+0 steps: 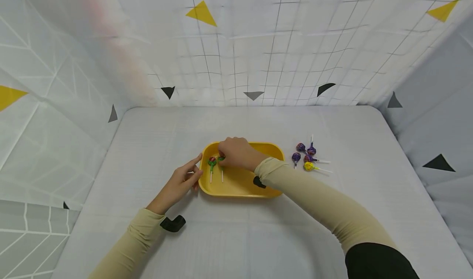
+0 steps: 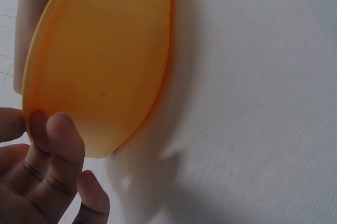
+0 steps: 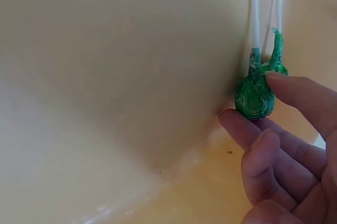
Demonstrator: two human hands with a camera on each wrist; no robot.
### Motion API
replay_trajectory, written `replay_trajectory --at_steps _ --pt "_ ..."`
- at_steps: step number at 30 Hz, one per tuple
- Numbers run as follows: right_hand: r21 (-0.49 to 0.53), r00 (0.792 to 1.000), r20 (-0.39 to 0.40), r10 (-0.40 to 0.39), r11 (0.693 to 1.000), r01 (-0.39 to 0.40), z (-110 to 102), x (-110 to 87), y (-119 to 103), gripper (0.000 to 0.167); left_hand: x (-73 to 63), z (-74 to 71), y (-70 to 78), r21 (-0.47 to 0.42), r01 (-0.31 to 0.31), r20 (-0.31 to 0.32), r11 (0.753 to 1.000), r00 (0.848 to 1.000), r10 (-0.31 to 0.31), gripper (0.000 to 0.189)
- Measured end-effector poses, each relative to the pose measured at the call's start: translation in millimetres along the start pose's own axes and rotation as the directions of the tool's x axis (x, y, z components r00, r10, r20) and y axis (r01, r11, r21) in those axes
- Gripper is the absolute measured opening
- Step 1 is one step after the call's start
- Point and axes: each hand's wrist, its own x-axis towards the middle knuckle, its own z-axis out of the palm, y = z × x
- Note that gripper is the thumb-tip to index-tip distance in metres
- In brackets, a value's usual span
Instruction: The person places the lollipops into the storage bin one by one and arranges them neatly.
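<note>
At the left end of the yellow tray (image 1: pixel 242 184), my left hand (image 1: pixel 182 179) holds the rim, index finger and thumb spread along it. Fingertips (image 2: pixel 66 137) press the outer wall in the left wrist view. My right hand (image 1: pixel 238 152) reaches over the tray and pinches a green-wrapped lollipop (image 3: pixel 255 97) by its head, thumb (image 3: pixel 297 87) on one side and fingers on the other. The lollipop's white stick (image 1: pixel 222 176) points toward me. Just left of it, another lollipop (image 1: pixel 212 163) with a green and red wrapper lies in the tray, its stick parallel.
Right of the tray, several purple-wrapped lollipops (image 1: pixel 311 151) and a yellow one (image 1: pixel 308 166) lie loosely grouped on the white table (image 1: pixel 236 238). White sheeting with printed lines (image 1: pixel 255 53) rises behind the table and along both sides.
</note>
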Motion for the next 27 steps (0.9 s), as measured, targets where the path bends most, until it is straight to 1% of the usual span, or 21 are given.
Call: replay_trajectory --at_steps 4,11,15,27 --pt "0.000 1.000 0.001 0.001 1.000 -0.001 1.9 1.8 1.0 0.025 0.2 0.0 0.5 -0.002 0.000 0.001 1.000 1.000 0.000 0.058" --pt "0.034 1.000 -0.007 -0.016 0.999 0.016 4.3 4.3 0.6 0.026 -0.3 -0.3 0.3 0.001 0.001 0.000 1.000 1.000 -0.001 0.058" --pt "0.028 1.000 -0.020 -0.018 0.999 0.019 5.7 4.1 0.6 0.027 -0.4 -0.3 -0.5 0.005 -0.003 -0.001 1.000 1.000 0.003 0.058" --pt "0.023 1.000 -0.020 -0.018 1.000 0.018 5.8 1.6 1.5 0.029 -0.5 1.3 0.1 0.012 -0.009 -0.001 1.000 1.000 0.009 0.057"
